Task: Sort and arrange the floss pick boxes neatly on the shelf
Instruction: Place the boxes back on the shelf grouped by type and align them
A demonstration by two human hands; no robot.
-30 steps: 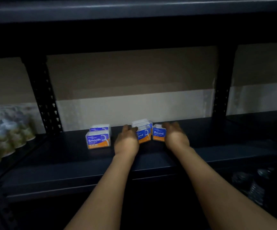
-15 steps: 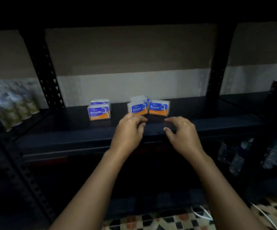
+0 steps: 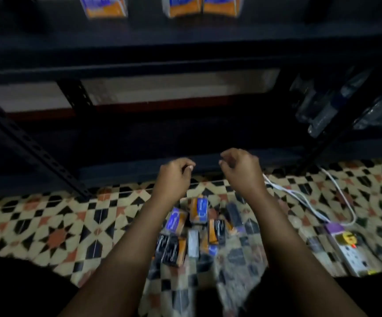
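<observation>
Several blue-and-orange floss pick boxes (image 3: 198,210) lie in a loose heap on the patterned floor between my forearms. Three more stand on the dark shelf (image 3: 185,35) at the top edge: one (image 3: 104,6) at the left, and a pair (image 3: 182,6) (image 3: 222,5) side by side. My left hand (image 3: 174,177) and my right hand (image 3: 240,170) hang in the air above the heap, in front of the lower shelf edge. Both have loosely curled fingers and hold nothing. The view is blurred by motion.
A white power strip (image 3: 345,248) with a white cable (image 3: 300,193) lies on the floor at the right. Wrapped water bottles (image 3: 327,104) sit on the lower shelf at right. A slanted black upright (image 3: 32,149) of the rack stands at left.
My hands have let go of the boxes on the shelf and drawn back and down. The view has tilted down to the floor, bringing the heap of boxes into sight.
</observation>
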